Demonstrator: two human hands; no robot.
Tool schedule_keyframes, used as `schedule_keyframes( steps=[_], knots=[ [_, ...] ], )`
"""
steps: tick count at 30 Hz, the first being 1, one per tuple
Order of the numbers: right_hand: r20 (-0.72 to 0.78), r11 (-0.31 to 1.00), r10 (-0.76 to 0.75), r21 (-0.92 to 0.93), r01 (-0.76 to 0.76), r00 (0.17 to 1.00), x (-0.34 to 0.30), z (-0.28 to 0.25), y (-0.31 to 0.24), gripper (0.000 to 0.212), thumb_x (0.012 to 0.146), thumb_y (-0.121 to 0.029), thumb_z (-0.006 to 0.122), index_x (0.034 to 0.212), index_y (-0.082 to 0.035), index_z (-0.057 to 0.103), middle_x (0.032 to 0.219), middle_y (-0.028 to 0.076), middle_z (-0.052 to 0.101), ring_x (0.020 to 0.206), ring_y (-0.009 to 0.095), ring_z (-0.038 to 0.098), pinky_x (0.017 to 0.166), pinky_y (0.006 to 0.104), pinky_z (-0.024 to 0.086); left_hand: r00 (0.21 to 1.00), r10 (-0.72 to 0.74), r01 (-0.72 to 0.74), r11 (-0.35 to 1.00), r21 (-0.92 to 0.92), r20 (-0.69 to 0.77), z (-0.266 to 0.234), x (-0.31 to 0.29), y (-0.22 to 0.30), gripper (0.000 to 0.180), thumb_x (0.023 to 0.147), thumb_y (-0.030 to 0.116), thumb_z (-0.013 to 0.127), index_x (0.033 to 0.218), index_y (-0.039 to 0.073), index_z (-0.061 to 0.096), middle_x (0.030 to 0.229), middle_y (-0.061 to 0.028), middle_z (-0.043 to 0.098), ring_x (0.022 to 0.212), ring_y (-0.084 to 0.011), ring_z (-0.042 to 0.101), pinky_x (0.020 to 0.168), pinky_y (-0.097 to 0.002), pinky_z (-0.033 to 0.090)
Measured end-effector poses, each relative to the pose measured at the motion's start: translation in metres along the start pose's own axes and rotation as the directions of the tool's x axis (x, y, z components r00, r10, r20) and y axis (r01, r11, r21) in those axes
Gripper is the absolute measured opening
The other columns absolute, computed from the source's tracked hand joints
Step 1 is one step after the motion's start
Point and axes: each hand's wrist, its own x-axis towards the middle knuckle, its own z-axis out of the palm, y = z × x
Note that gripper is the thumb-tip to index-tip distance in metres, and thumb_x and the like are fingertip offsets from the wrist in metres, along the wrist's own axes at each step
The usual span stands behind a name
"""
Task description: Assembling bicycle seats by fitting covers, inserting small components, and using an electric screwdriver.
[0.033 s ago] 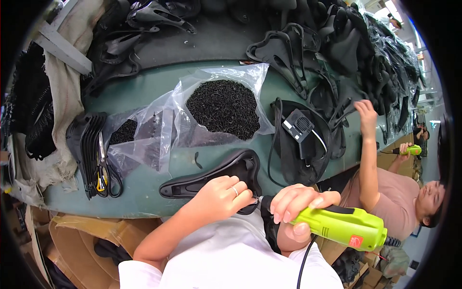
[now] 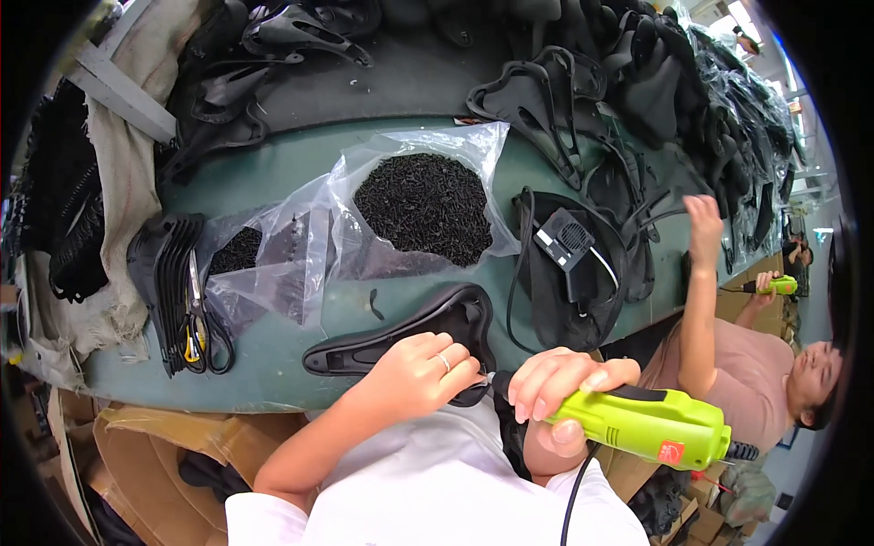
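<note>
A black bicycle saddle (image 2: 401, 335) lies on the green table's near edge, its hollow underside up and its narrow end to the left. My left hand (image 2: 421, 369) is closed over the saddle's near side, fingertips pinched beside the driver's tip; what they hold, if anything, is too small to make out. My right hand (image 2: 560, 387) wraps round a lime-green and black electric screwdriver (image 2: 642, 423). It lies almost level, its tip pointing left against my left fingertips at the saddle's wide end. A black cord hangs down from near my right hand.
A clear plastic bag (image 2: 419, 205) of small black screws or pins lies open behind the saddle. Scissors (image 2: 196, 318) rest left on stacked black strips; a black power adapter (image 2: 564, 241) sits right. Saddle parts pile up behind. A co-worker (image 2: 728, 364) reaches in from the right.
The co-worker's raised hand has shifted slightly to the right and nearer. My hands, the saddle and the electric screwdriver stay almost where they were.
</note>
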Motion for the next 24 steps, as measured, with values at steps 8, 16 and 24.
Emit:
schedule_keyframes(
  steps=[8, 16, 24],
  knots=[
    [-0.037, 1.0, -0.005, 0.026, 0.006, 0.999, 0.002, 0.002, 0.009, 0.042, 0.103, -0.017, 0.07, 0.127, -0.009, 0.037, 0.078, 0.006, 0.06, 0.054, 0.019, 0.061, 0.051, 0.0356, 0.056, 0.998, 0.017, -0.021, 0.998, 0.056, 0.064, -0.015, 0.003, -0.003, 0.021, 0.081, 0.016, 0.085, 0.09, 0.008, 0.067, 0.077, -0.0021, 0.054, 0.068, -0.0191, 0.059, 0.061, -0.0328, 0.05],
    [-0.132, 0.998, -0.021, 0.057, 0.029, 0.991, 0.013, 0.008, 0.006, 0.042, 0.104, -0.019, 0.068, 0.131, -0.01, 0.036, 0.08, 0.006, 0.06, 0.057, 0.018, 0.061, 0.054, 0.0347, 0.056, 0.998, 0.061, -0.062, 0.997, -0.037, -0.026, -0.011, 0.009, -0.012, 0.025, 0.081, 0.017, 0.086, 0.089, 0.007, 0.066, 0.079, -0.0027, 0.056, 0.069, -0.0198, 0.06, 0.063, -0.0333, 0.052],
    [-0.318, 1.0, 0.005, -0.003, -0.007, 0.948, 0.025, 0.003, 0.031, 0.044, 0.097, -0.005, 0.073, 0.124, -0.012, 0.04, 0.075, 0.007, 0.059, 0.058, 0.021, 0.057, 0.057, 0.0372, 0.053, 0.972, -0.176, 0.193, 0.976, 0.098, -0.158, -0.036, 0.053, -0.05, 0.04, 0.088, 0.033, 0.082, 0.105, 0.002, 0.064, 0.088, -0.0138, 0.064, 0.084, -0.0347, 0.067, 0.074, -0.0445, 0.056]
  ],
)
